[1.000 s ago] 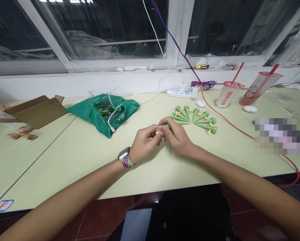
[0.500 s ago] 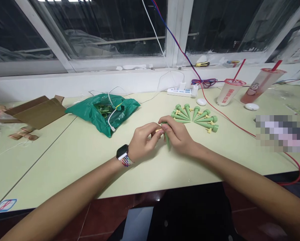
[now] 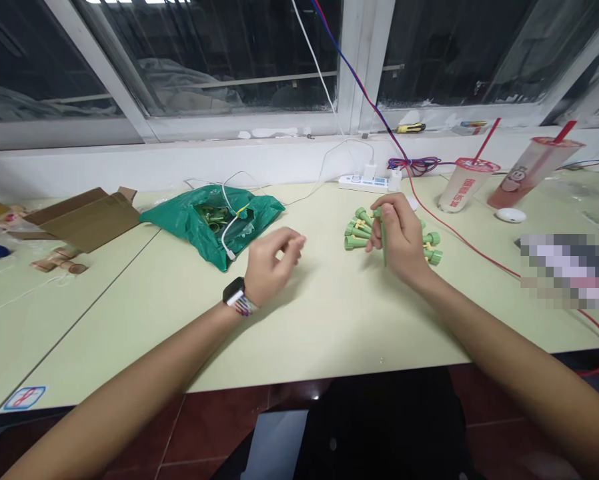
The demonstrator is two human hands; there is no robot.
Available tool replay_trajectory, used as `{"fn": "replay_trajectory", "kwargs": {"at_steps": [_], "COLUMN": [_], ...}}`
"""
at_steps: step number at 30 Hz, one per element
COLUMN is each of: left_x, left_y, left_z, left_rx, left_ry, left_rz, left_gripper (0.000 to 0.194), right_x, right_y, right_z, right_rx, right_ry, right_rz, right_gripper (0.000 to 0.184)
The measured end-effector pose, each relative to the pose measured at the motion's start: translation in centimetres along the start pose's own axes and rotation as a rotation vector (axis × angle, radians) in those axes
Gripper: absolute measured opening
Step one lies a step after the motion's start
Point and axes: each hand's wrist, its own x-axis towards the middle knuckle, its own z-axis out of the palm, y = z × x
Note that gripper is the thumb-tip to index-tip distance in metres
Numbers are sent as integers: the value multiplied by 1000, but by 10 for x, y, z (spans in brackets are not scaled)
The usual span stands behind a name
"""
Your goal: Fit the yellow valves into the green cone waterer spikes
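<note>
My right hand (image 3: pixel 400 233) is closed on a green plastic watering spike (image 3: pixel 384 241), which points down from the fingers. It is over a fan of similar green spikes (image 3: pixel 357 243) with small yellow valves, hiding the middle of the fan. My left hand (image 3: pixel 274 263), with a dark watch and a beaded band at the wrist, hovers above the table to the left. Its thumb and forefinger are pinched close together, and nothing shows between them. A green plastic bag (image 3: pixel 179 217), torn open with green pieces inside, lies beyond it.
At the back is a white power strip (image 3: pixel 362 183) with cables. Two drink cups with straws (image 3: pixel 462 190) stand at the right, beside a white oval case (image 3: pixel 510 215) and a red cable (image 3: pixel 472 248). An opened cardboard box (image 3: pixel 89 223) and a wooden toy (image 3: pixel 62 260) lie left.
My hands were together on the spike and have parted. My right hand has carried it up and right over the fan, while my left hand has moved slightly left without it.
</note>
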Motion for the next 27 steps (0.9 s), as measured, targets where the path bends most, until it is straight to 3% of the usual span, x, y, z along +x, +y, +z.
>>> {"fn": "replay_trajectory", "kwargs": {"at_steps": [2, 4, 7, 10, 14, 21, 27], "left_x": [6, 9, 10, 8, 6, 4, -1], "left_y": [-14, -26, -37, -37, -34, -37, -25], "left_z": [-3, -1, 3, 7, 9, 11, 12], "left_rx": [-158, -259, -305, -307, -277, -165, -193], "left_ry": [89, 117, 105, 40, -84, -163, -265], "left_rz": [-164, -258, -313, -345, -363, -254, -210], "left_gripper": [35, 36, 36, 33, 33, 34, 37], "right_x": [3, 1, -4, -5, -1, -2, 0], "right_y": [0, 0, 1, 3, 6, 8, 9], "right_z": [-8, -9, -8, -9, -14, -14, -8], "right_rx": [-146, -330, -553, -655, -680, -720, -533], "right_ry": [-64, -272, -596, -726, -765, -761, -523], "right_rz": [15, -24, -142, -199, -164, -146, -166], "right_gripper": [32, 32, 33, 23, 22, 32, 29]}}
